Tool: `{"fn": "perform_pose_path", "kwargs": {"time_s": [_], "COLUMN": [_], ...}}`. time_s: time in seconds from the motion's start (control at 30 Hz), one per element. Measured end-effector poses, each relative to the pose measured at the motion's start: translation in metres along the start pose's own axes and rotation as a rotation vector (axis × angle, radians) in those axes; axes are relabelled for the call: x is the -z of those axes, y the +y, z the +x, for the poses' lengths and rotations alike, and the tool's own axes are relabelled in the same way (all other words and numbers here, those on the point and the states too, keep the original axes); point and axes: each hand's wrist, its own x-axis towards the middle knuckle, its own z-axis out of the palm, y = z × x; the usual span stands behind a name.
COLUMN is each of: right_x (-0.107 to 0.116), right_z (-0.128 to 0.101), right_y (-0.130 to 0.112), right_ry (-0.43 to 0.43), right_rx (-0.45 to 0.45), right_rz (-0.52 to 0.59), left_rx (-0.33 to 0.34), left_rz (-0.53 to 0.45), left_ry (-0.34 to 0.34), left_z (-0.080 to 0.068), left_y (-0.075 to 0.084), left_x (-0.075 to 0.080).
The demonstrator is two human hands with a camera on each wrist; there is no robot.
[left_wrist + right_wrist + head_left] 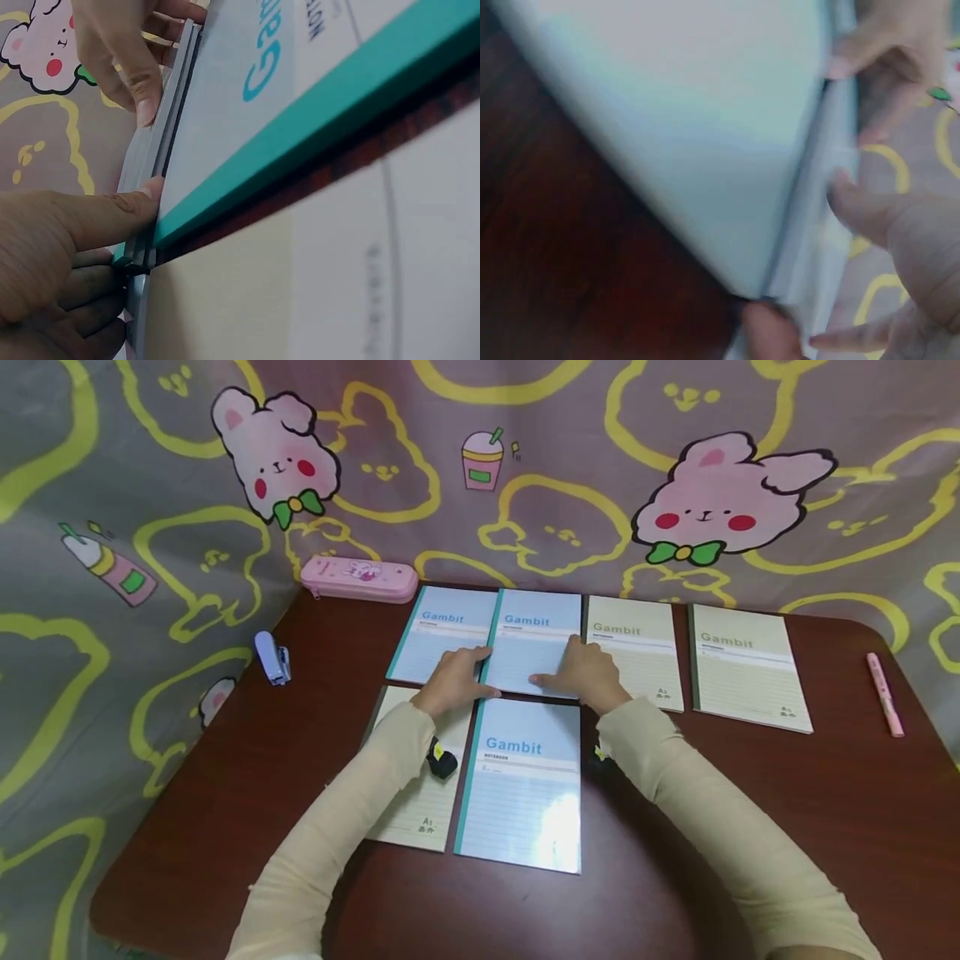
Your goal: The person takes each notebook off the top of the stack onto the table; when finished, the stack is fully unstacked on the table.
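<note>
Blue Gambit notebook (531,652) lies flat in the back row, its green spine on the left. My left hand (453,677) holds its left side, thumb by the lower left corner, as the left wrist view also shows. From the right, my right hand (592,672) holds the same notebook, with the thumb over its lower part and fingers at the right edge. Another blue notebook (446,625) lies to its left, partly behind the left hand. In front are a third blue notebook (517,785) and a cream notebook (416,810), which my left arm partly covers. The right wrist view is blurred.
Two more cream notebooks (632,643) lie to the right in the back row. A pink pencil case (360,579) sits at the back left and a lilac stapler (272,658) on the left. A pink pen (885,695) lies far right. Patterned cloth borders the brown table (225,810).
</note>
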Motion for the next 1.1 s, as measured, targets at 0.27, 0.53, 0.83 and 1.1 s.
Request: {"fn": "perform_pose_path", "kwargs": {"time_s": [0.27,0.53,0.83,1.1], "right_x": [0.003,0.011,0.011,0.007], "right_z": [0.004,0.008,0.017,0.012], "right_y": [0.006,0.005,0.015,0.015], "right_ry": [0.016,0.006,0.063,0.088], "right_rx": [-0.047,-0.015,0.062,-0.002], "right_rz": [0.037,0.052,0.409,0.672], "left_rx": [-0.017,-0.01,-0.021,-0.029], "left_rz": [0.012,0.022,0.049,0.065], "left_ry": [0.0,-0.012,-0.007,0.001], "left_z": [0.003,0.003,0.001,0.0], "left_y": [0.001,-0.003,-0.005,-0.006], "left_x": [0.001,-0.001,0.002,0.002]}}
